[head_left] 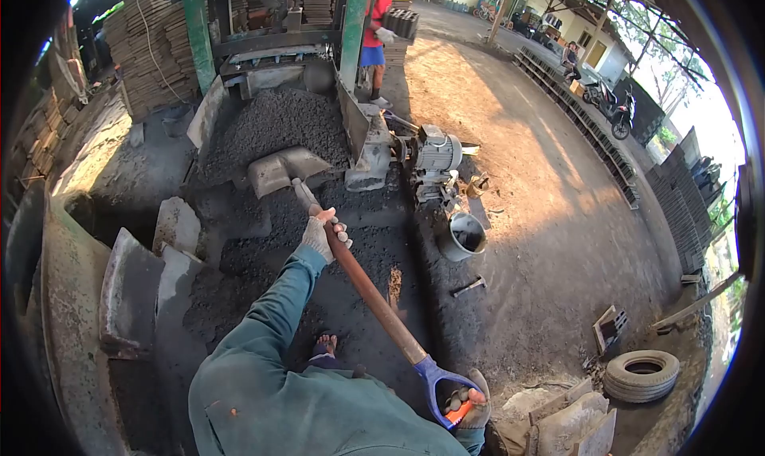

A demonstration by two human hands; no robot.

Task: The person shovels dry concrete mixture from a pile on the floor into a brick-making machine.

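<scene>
A shovel with a wooden shaft (370, 297) runs from the lower right up to its metal blade (284, 169), which lies at the near edge of a heap of dark, crumbly material (279, 121). My left hand (325, 231), in a pale glove with bare fingertips, is wrapped round the shaft just below the blade. Down by my right side, my right hand (472, 400), gloved likewise, is closed on the blue and orange D-shaped handle. The heap sits in a metal hopper between two green posts.
Right of the hopper are a motor (438, 149), a bucket (462, 237) and a hammer (468, 287). A tyre (641, 375) lies at lower right. Behind the motor a person in red (381, 26) holds dark blocks. Curved metal plates (131, 293) stand at left.
</scene>
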